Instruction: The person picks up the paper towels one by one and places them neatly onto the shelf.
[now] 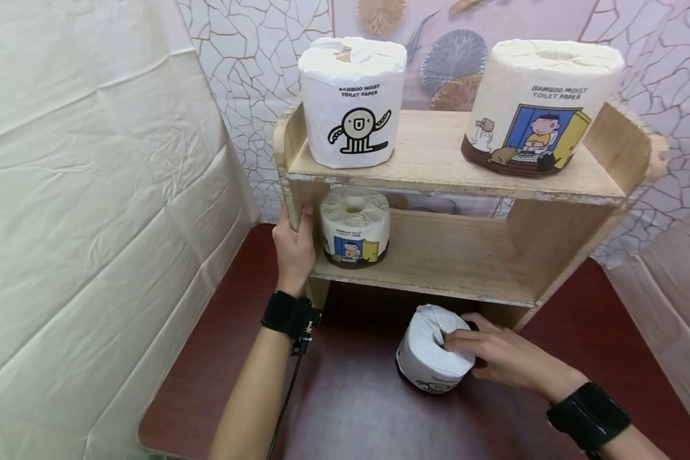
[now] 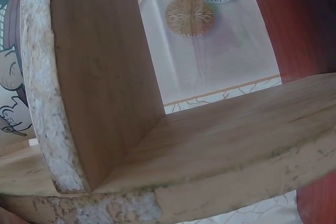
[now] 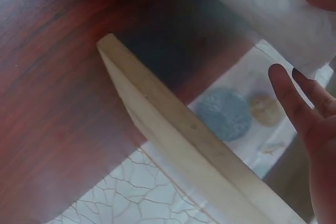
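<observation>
A white toilet paper roll (image 1: pixel 431 358) stands on the dark red table (image 1: pixel 351 409) in front of a two-level wooden shelf (image 1: pixel 437 255). My right hand (image 1: pixel 471 348) grips this roll from the right, fingers curled over its top near the core. In the right wrist view the thumb tip presses the roll (image 3: pixel 262 3) and the fingers (image 3: pixel 294 98) reach beside it. My left hand (image 1: pixel 295 243) grips the front edge of the shelf's left side panel (image 2: pixel 105 77), beside a small cartoon-printed roll (image 1: pixel 354 227) on the middle board.
On the top board stand a white roll with a stick figure (image 1: pixel 352 102) and a larger cream roll with a cartoon print (image 1: pixel 546 105). A cream sheet (image 1: pixel 92 223) hangs close on the left. Patterned wall covering lies behind the shelf.
</observation>
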Demonstrator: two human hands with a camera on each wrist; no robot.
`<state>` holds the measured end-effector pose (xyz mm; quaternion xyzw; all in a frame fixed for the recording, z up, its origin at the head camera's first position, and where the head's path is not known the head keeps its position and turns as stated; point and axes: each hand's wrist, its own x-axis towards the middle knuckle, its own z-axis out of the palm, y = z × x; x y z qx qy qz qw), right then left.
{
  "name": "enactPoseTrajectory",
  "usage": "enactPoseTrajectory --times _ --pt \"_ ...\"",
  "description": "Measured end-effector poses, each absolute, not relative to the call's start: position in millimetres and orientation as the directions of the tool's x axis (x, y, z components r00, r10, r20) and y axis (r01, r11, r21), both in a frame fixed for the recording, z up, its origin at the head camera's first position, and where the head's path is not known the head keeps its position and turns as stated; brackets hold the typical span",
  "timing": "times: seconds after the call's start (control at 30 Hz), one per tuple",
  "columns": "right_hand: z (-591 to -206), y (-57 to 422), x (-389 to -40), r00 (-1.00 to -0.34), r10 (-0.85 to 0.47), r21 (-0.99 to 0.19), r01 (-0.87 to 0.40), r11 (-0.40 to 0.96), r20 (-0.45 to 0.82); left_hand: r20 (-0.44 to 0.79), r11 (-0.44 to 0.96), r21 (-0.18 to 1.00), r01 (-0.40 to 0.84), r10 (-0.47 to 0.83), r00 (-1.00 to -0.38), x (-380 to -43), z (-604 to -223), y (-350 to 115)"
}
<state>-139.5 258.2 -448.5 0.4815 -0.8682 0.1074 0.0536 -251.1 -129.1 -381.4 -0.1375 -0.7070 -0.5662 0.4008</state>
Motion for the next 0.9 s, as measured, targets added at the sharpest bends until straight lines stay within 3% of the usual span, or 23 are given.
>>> enactPoseTrajectory --times 0.2,0.43,0.67,0.9 --pt "-434.0 256.1 -129.2 -0.499 -0.817 -0.104 -0.864 0.492 0.289 0.712 0.326 0.702 0.633 -0.278 -0.645 -249.9 -378.9 -128.0" --pt "-410.8 255.3 -114.1 -0.513 -0.806 -0.087 -0.855 0.511 0.296 0.698 0.292 0.716 0.634 -0.277 -0.661 -230.4 -360.2 -120.4" --pt "-385.9 253.1 -104.3 -0.472 -0.808 -0.021 -0.867 0.497 0.352 0.700 0.286 0.714 0.639 -0.282 -0.656 -225.1 -354.7 -118.1" --pt "-362.6 253.5 -96.5 -0.512 -0.788 -0.078 -0.851 0.519 0.342 0.684 0.267 0.729 0.630 -0.290 -0.669 -225.4 -355.4 -116.3"
